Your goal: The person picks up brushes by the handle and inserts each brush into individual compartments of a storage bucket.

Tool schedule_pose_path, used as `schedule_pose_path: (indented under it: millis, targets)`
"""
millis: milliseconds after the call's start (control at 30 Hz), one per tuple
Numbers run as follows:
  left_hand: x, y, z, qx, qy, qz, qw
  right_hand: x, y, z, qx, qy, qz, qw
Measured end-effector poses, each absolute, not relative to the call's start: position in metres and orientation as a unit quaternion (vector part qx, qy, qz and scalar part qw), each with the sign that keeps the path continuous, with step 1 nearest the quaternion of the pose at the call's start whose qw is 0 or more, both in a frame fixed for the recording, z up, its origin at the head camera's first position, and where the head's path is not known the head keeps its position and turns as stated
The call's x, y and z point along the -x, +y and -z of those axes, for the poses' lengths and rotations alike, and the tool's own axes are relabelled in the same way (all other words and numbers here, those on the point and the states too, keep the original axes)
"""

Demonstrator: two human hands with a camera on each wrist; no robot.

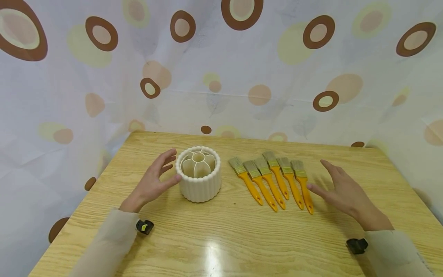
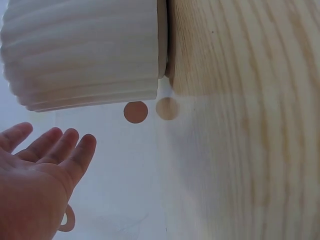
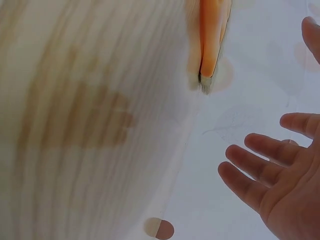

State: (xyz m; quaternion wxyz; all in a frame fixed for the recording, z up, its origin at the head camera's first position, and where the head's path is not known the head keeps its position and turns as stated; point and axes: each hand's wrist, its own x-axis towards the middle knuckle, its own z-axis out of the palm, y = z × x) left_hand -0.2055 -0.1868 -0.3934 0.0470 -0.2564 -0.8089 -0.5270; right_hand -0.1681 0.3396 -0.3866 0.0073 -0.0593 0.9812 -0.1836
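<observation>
A cream ribbed round holder (image 1: 200, 188), split inside into several compartments around a central tube, stands upright on the wooden table. Close by its left side is my left hand (image 1: 152, 181), fingers spread and thumb near the rim; the left wrist view shows a gap between the fingertips and the holder (image 2: 85, 55). Several flat paintbrushes (image 1: 266, 179) with orange handles lie fanned out to the right of the holder, bristles pointing away from me. My right hand (image 1: 346, 192) hovers just right of the rightmost brush, fingers extended, holding nothing. In the right wrist view a brush handle (image 3: 212, 40) shows beyond the fingers.
The wooden table (image 1: 221, 238) ends at the back against a white curtain (image 1: 221, 61) printed with brown, peach and yellow ovals. The curtain also hangs at both sides. Each wrist carries a small black camera, such as the left one (image 1: 145, 227).
</observation>
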Motion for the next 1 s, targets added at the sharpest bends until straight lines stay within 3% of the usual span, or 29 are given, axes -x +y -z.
schedule_pose_path:
  millis: [1000]
  targets:
    - [0.206,-0.176,0.398,0.266,-0.785,0.559,0.025,0.182,0.329,0.394,0.041,0.959,0.279,0.014]
